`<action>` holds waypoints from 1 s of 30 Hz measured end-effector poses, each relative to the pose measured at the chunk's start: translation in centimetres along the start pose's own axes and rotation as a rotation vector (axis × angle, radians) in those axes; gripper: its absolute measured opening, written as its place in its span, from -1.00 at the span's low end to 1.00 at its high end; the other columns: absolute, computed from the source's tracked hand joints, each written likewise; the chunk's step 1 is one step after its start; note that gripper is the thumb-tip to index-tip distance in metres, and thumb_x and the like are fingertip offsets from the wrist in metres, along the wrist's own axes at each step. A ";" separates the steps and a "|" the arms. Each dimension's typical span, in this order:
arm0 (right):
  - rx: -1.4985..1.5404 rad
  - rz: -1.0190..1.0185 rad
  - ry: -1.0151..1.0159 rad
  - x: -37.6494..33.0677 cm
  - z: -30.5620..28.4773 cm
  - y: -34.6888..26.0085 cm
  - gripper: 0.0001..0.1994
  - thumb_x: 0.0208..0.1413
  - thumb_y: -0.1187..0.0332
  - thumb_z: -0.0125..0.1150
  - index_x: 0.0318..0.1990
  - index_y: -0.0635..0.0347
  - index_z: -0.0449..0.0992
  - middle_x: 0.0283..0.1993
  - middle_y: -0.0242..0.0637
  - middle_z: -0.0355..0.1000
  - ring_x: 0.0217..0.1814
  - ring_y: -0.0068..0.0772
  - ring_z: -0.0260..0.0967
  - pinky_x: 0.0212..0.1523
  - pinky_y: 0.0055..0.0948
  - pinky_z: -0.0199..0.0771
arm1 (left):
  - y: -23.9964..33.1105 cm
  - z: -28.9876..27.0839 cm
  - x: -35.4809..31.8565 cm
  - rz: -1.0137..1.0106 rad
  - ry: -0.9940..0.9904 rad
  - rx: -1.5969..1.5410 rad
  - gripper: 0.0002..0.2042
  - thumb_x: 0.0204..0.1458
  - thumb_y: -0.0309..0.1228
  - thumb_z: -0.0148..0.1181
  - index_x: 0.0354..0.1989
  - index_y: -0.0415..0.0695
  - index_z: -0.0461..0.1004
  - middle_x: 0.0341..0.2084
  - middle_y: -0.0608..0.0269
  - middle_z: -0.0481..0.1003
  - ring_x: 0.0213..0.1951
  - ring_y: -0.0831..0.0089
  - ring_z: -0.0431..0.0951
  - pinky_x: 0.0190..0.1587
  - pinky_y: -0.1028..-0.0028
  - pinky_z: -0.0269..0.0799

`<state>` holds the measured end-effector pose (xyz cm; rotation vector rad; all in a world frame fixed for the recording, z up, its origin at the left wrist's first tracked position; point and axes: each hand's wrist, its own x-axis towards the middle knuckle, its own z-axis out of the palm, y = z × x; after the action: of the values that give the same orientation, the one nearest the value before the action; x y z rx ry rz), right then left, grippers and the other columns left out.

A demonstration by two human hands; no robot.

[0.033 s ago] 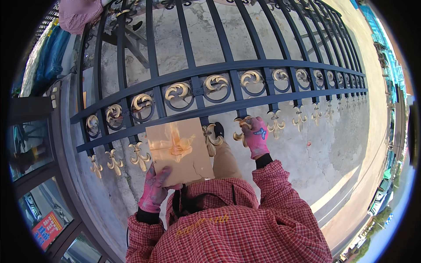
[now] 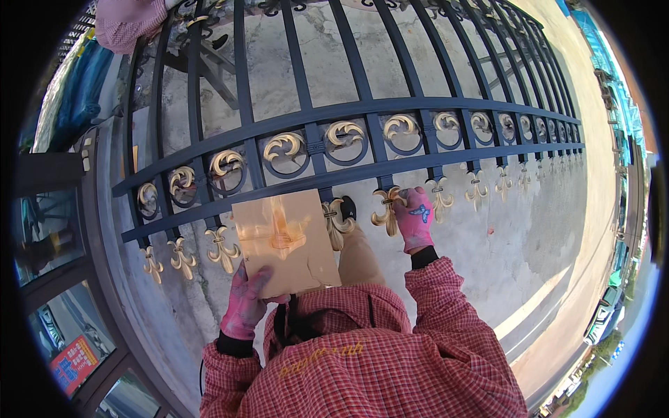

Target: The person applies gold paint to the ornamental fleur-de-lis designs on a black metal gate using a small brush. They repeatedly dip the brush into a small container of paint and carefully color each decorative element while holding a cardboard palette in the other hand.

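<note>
My left hand [image 2: 245, 306], in a pink glove with grey stains, grips the near left corner of a square of brown cardboard [image 2: 300, 268]. A glossy orange-gold smear of paint [image 2: 286, 237] lies in the middle of the cardboard. In a pink glove with a blue butterfly mark, my right hand [image 2: 417, 226] is closed at the right side of a gold fleur-de-lis finial [image 2: 385, 212]. Its fingertips are partly hidden, and whatever they hold cannot be made out. The finial hangs from the lower rail of a dark metal fence panel [image 2: 279, 187].
Gold scrolls [image 2: 344, 132] sit in rings between two rails. More finials [image 2: 220, 249] line the edge on both sides. A stand leg [image 2: 219, 76] shows beneath the bars. Another person's pink hat [image 2: 125, 24] is at the far left. Dark-framed glass doors [image 2: 73, 320] stand at left.
My right hand has shifted slightly right, from the front of the finial to its right side, uncovering more gold. My left hand and the cardboard stay almost still.
</note>
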<state>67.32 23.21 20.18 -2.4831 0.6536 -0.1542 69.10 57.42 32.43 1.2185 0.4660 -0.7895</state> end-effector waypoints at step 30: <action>0.695 0.017 -0.044 -5.6 -12.8 -6.1 -0.66 -0.21 0.67 0.28 -0.18 0.29 0.49 -0.18 -0.25 0.33 -0.27 -0.48 0.40 -0.38 -0.56 0.44 | -2.5 4.9 -0.3 -0.039 -0.306 -0.093 -0.53 0.08 -0.36 0.09 0.16 -0.14 0.17 -0.05 0.23 0.38 -0.07 0.40 0.46 -0.23 0.37 0.56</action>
<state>61.84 24.09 34.42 -1.8065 0.4926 -0.2674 66.59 52.48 32.54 0.9844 0.2724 -0.9588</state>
